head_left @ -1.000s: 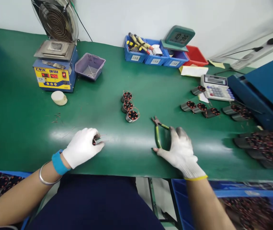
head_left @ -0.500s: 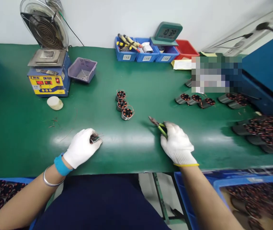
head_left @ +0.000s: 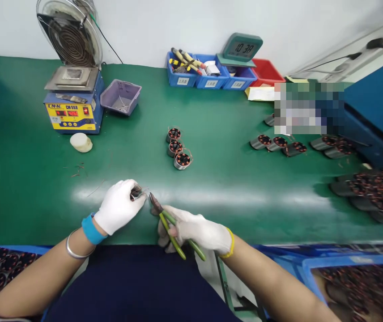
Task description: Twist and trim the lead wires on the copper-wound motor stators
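My left hand (head_left: 119, 205), in a white glove, is closed around a wound motor stator (head_left: 135, 192), mostly hidden by the fingers. Thin wire ends stick out of it to the right. My right hand (head_left: 191, 228), also gloved, grips green-handled cutting pliers (head_left: 164, 219). The plier jaws point up and left, close to the wire ends; whether they touch cannot be made out. Beyond the hands, three stators (head_left: 182, 160) stand in a short row on the green bench.
A solder pot (head_left: 74, 112) and a purple bin (head_left: 121, 96) with wire scraps stand at the back left. Blue tool boxes (head_left: 182, 80) and a clock (head_left: 243, 46) line the wall. More stators (head_left: 372, 192) crowd the right, and a blue crate (head_left: 346, 264) sits below.
My right hand has swung left with the pliers, bringing the jaws beside the wires at my left hand. My left hand still holds the stator. The view has shifted slightly.
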Demonstrator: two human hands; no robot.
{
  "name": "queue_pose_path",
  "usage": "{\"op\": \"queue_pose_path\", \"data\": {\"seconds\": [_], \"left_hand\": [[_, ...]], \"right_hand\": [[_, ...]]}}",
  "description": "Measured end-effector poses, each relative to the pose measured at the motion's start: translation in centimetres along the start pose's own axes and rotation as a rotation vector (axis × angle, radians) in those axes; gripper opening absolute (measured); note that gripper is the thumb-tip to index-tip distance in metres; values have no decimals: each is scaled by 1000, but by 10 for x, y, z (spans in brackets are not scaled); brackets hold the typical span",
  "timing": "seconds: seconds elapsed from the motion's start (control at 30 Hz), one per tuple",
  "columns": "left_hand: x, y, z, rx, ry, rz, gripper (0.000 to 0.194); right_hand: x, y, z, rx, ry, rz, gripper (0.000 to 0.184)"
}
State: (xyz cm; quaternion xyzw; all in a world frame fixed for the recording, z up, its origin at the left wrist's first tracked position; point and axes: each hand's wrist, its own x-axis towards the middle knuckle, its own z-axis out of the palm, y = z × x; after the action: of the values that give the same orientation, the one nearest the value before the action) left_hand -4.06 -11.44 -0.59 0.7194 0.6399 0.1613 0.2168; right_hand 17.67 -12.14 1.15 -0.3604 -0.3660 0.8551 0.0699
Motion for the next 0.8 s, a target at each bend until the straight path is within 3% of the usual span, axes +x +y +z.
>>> {"op": "queue_pose_path", "data": {"seconds": [0.17, 0.43, 0.8], "left_hand": [[0, 2, -2, 12, -12, 1, 15], [-1, 0, 0, 31, 0, -1, 15], [-1, -2, 4, 52, 9, -12, 14]], "right_hand": [[8, -16, 1, -49, 17, 27, 36], [2, -6, -5, -85, 5, -4, 50], [19, -13, 2, -227, 80, -6, 30]]}}
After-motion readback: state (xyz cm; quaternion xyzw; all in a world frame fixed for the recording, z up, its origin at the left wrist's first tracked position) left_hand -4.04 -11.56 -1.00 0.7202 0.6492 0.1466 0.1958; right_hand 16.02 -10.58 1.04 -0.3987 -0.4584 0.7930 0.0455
